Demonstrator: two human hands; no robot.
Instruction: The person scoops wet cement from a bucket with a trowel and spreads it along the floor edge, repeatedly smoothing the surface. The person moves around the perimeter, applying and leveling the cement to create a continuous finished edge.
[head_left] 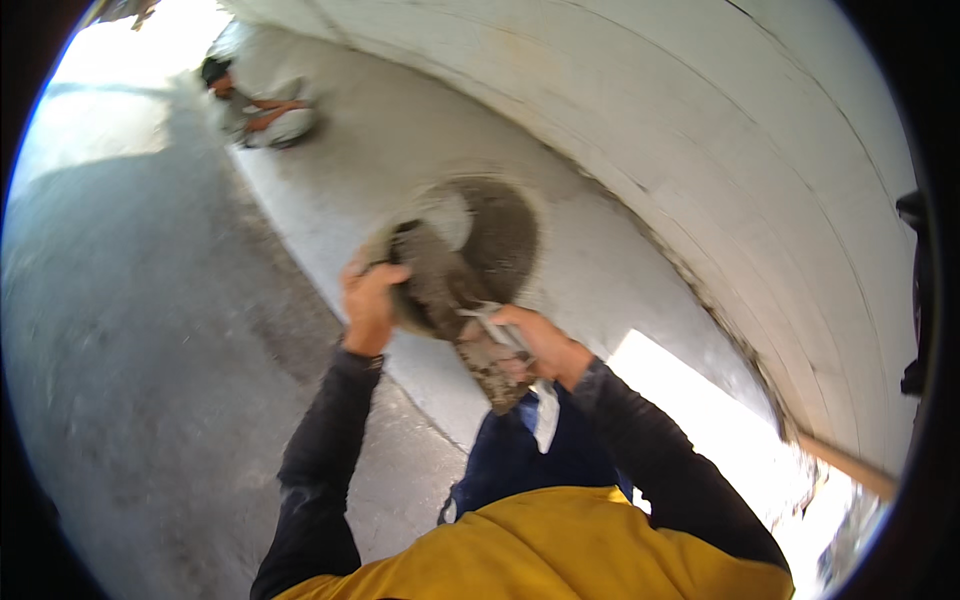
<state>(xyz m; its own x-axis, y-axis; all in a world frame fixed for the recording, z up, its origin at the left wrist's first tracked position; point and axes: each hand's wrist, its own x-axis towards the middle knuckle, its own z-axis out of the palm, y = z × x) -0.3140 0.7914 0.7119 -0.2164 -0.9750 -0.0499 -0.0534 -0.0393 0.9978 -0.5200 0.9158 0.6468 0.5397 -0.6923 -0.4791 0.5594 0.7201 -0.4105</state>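
My left hand (pixel 371 300) grips the rim of a round mortar bowl (pixel 378 250), thumb over the edge and fingers on the outside. My right hand (pixel 543 345) is closed around the handle of a plastering trowel (pixel 440 270). Grey wet mortar coats its long blade, which reaches over the bowl; motion blurs it. Just beyond lies a dark round area of wet mortar (pixel 505 235) with a paler patch at its left. Whether that is a shallow pan or mortar spread on the surface, I cannot tell. White material (pixel 546 418) hangs below my right hand.
Along a pale wall (pixel 720 150) on the right runs a smooth grey ledge (pixel 600 260). Rough concrete floor (pixel 150 330) stretches to the left. Another person (pixel 255 110) sits far off at the upper left. A wooden strip (pixel 848 466) borders the wall's lower right end.
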